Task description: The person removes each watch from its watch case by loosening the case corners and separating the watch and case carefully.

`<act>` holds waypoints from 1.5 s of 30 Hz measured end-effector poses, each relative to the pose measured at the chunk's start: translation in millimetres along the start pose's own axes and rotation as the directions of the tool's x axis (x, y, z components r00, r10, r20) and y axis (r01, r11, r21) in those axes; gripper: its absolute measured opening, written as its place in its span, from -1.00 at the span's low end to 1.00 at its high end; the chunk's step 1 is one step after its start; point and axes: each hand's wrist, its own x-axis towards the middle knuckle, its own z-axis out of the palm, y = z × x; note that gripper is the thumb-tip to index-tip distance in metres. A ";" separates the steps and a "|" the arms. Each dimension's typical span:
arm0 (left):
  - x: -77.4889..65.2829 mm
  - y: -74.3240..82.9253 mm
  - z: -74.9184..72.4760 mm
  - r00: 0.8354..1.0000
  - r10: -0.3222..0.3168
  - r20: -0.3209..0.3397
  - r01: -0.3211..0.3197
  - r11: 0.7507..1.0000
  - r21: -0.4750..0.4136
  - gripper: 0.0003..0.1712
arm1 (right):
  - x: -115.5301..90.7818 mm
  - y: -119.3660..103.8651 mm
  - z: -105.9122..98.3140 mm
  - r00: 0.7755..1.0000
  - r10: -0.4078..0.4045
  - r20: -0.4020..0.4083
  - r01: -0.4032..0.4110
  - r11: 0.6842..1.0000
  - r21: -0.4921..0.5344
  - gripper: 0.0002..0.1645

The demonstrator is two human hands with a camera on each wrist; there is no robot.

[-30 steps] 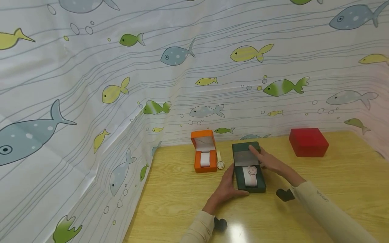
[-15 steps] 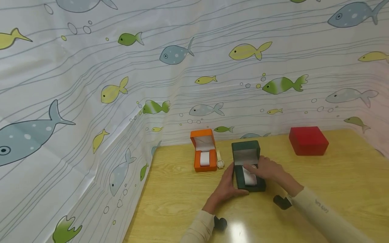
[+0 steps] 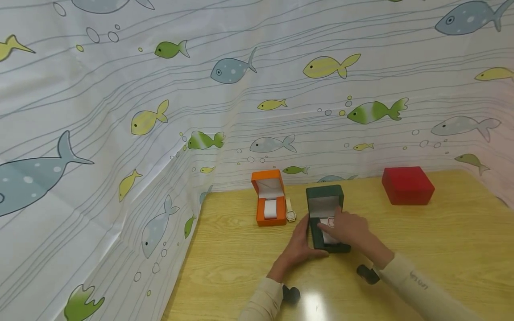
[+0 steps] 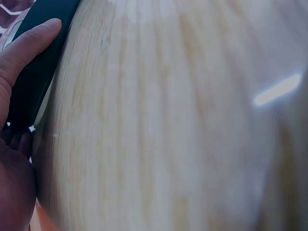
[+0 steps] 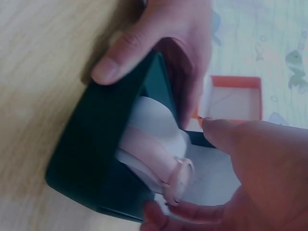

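A dark green watch box [image 3: 330, 248] stands on the table with its lid raised. Inside, a watch with a pink strap [image 5: 151, 151] is wrapped round a white cushion. My left hand [image 3: 298, 247] grips the box from its left side, thumb across the front wall and fingers along the side. My right hand [image 3: 353, 229] reaches over the box from the right. In the right wrist view its thumb and fingers are spread on either side of the watch face, the fingertips close beneath it; whether they touch it I cannot tell.
An open orange watch box [image 3: 260, 219] with a white cushion [image 3: 271, 209] stands to the left. Beside it lies a gold watch [image 3: 291, 216]. A shut red box [image 3: 407, 187] sits at the back right. A fish-patterned sheet [image 3: 225, 111] hangs behind and along the left.
My right hand has moved from the raised lid down into the box, over the watch, and then shifted slightly, uncovering the watch face. The lid stands more upright. My left hand stays put.
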 end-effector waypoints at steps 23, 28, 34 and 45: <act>0.8 -1.1 1.6 1.000 -0.017 -0.010 0.016 0.999 -0.027 0.45 | -3.8 -2.9 19.1 0.986 -0.094 -0.139 0.102 0.993 0.051 -0.32; 1.5 -2.8 2.0 1.000 0.005 -0.023 -0.006 0.999 -0.033 0.45 | -2.7 -1.1 20.8 0.982 -0.100 -0.160 0.113 0.990 0.080 -0.36; -0.9 -0.1 1.5 1.000 -0.003 -0.023 0.002 0.999 -0.038 0.44 | -1.4 1.1 23.2 0.980 -0.092 -0.176 0.112 0.988 0.105 -0.35; -9.7 6.6 -6.5 0.988 -0.151 -0.012 0.146 0.967 -0.208 0.19 | -3.8 -0.1 19.5 0.970 -0.109 -0.217 0.146 0.975 0.165 -0.25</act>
